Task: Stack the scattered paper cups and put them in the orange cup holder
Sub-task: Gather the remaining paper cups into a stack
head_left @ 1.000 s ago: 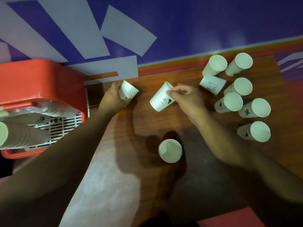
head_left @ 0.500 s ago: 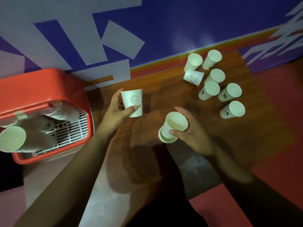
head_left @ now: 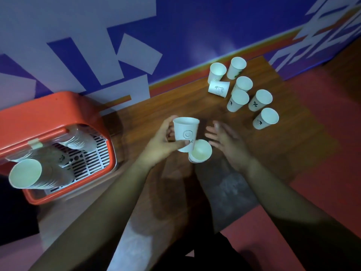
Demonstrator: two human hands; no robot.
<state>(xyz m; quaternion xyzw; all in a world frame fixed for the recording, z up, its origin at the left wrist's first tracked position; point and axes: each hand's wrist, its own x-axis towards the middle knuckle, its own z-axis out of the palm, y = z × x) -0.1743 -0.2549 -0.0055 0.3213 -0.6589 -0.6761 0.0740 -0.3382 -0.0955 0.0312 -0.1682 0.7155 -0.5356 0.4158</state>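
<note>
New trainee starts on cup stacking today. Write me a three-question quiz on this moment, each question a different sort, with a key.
1. True or false: the left hand grips the upright white paper cup with a smiley face.
2. Multiple choice: the cluster of loose white paper cups at the far right of the brown wooden table contains how many cups lying on their side? A) none B) one C) three
3. Fill in: the long stack of nested white paper cups lies in the ____ plastic cup holder.

Key: 1 true; 2 B, the cup with an animal drawing; 3 orange.
</note>
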